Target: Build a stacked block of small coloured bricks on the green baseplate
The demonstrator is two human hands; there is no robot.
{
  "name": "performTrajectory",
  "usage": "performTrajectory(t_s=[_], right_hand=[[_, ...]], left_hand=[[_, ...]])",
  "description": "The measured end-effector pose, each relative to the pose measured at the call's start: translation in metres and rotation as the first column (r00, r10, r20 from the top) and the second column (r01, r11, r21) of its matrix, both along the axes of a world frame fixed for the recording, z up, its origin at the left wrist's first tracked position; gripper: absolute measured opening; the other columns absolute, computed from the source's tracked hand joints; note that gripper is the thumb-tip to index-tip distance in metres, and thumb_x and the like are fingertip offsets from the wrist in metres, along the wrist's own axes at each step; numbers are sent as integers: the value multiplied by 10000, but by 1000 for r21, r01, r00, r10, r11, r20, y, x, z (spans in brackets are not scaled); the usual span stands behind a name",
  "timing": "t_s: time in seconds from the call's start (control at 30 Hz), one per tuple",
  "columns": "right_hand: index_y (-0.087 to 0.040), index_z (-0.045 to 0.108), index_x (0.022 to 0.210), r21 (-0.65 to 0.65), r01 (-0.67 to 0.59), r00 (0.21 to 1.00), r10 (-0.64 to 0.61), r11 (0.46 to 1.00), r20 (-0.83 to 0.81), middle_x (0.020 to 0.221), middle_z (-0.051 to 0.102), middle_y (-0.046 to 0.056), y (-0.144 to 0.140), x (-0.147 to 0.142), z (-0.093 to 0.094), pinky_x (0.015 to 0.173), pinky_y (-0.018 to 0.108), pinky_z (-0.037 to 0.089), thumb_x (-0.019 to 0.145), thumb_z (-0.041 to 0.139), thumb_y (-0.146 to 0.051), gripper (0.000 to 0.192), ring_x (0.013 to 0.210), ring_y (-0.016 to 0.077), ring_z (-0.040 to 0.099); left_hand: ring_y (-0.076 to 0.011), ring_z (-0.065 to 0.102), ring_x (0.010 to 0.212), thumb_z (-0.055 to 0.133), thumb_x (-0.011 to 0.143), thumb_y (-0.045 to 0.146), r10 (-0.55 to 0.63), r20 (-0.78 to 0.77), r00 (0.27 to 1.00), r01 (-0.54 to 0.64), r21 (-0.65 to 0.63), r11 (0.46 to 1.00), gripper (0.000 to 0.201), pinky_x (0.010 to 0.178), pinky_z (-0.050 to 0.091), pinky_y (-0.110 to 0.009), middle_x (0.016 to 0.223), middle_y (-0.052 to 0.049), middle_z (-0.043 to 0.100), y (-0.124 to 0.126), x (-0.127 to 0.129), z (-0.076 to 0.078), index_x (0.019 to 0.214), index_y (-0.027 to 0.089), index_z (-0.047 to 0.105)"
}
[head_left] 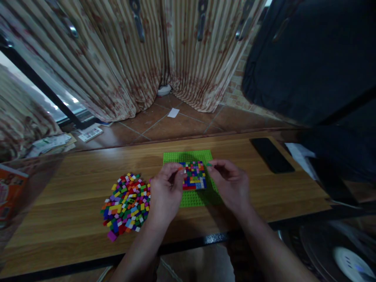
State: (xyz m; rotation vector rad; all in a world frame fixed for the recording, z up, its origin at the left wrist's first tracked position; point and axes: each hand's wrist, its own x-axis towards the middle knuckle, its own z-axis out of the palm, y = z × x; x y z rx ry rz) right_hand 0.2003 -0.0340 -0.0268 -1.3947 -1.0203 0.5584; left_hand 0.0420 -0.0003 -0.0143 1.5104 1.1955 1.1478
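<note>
- Two bare arms coming up from the bottom edge, over the front rim of the wooden counter (73, 219).
- Left hand (166, 192) resting on the counter, fingers curled in, thumb and finger pinched narrow at the left edge of the colored patch; too small to tell if a piece sits in the pinch.
- Right hand (230, 182) just beside the patch on the other side, fingertips pinched on a tiny green piece (209, 165).
- Big heap of little colored bricks (126, 203) lying on the counter, just left of the left hand, touching it or nearly so.
- Green baseplate (190, 156) lying flat between the two hands, partly hidden under them.
- Patch of colored bricks (193, 175) stuck on the middle of the baseplate, in red, blue, yellow, green and white.
- Black phone (272, 154) lying flat farther right on the counter, well apart from the hands.
- Orange box (10, 192) at the far left edge.
- Brown tiled floor (176, 127) past the counter, with a white scrap of paper (173, 112) on it.
- Striped curtains (123, 58) hanging at the very back.
</note>
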Motion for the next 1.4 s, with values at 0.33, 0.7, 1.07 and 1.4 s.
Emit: performTrajectory(t_s=[0.33,0.7,1.07,1.4], right_hand=[[-250,730,993,-35,-144,920,147,989,363,929,722,35,-8,17,1,743,318,545,896,564,-248,192,841,183,681],[-273,707,1065,-62,-213,870,218,975,443,991,724,40,-15,12,7,800,333,557,924,528,-241,230,907,198,688],[-254,701,1020,-104,-188,903,213,977,374,992,748,34,-16,9,1,810,330,561,907,583,-260,164,904,195,710],[-249,727,868,-127,-167,898,204,978,389,894,714,18,-14,14,-10,761,316,521,833,687,-288,66,818,188,668]], left_hand=[[-171,715,784,622,843,260,22,18,1000,-22,3,1000,97,722,568,-270,861,-35,739,5,-9,0,906,188,634],[-163,716,747,623,844,261,30,54,998,-31,0,1000,103,727,585,-277,875,-30,736,6,-9,-1,925,197,629],[-160,714,747,609,865,255,14,54,998,-14,-2,1000,92,707,575,-265,854,-25,733,4,-9,-2,932,195,630],[-174,712,816,598,869,239,15,37,999,-15,14,1000,103,741,566,-279,882,-28,726,5,-10,-2,949,192,644]])
